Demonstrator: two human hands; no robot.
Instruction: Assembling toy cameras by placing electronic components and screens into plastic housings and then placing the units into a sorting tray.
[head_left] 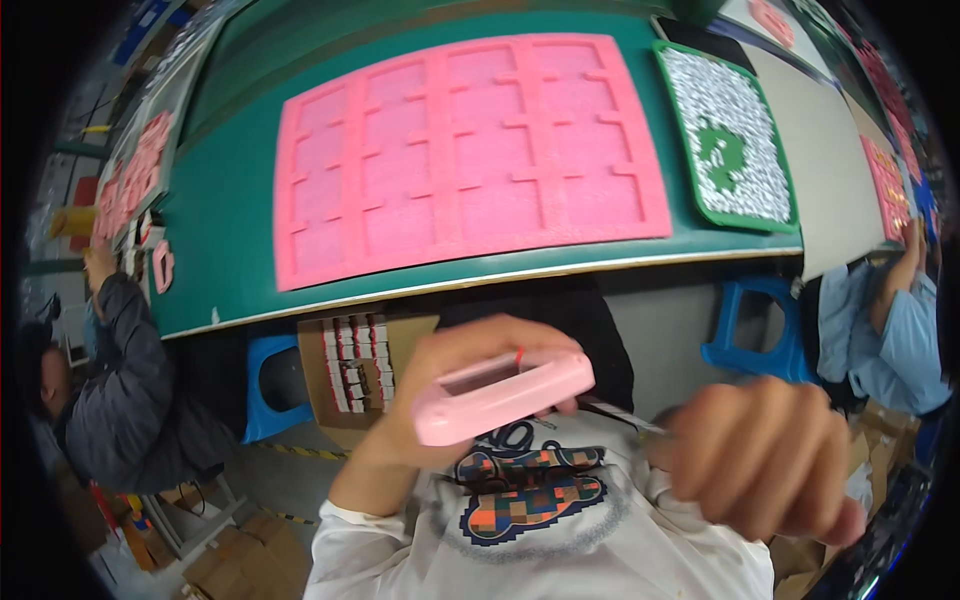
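My left hand [432, 358] is wrapped around a glossy pink plastic housing [510, 402], holding it in front of my chest. A rectangular opening shows in its upper side, and a small red strip [519, 358] sticks up beside the opening. To the right, my right hand [760, 460] is closed in a fist round a thin metal tool [632, 417]. The tool points left toward the housing. Its exact kind is not clear, and whether its tip touches the housing is hidden.
On the green table [230, 215] lies a pink foam tray [440, 130] with rectangular recesses. Right of it sits a green tray [750, 223] of small whitish parts. Below are a cardboard box [415, 335] and blue stools [765, 365]. Co-workers sit at left [130, 390] and right [885, 340].
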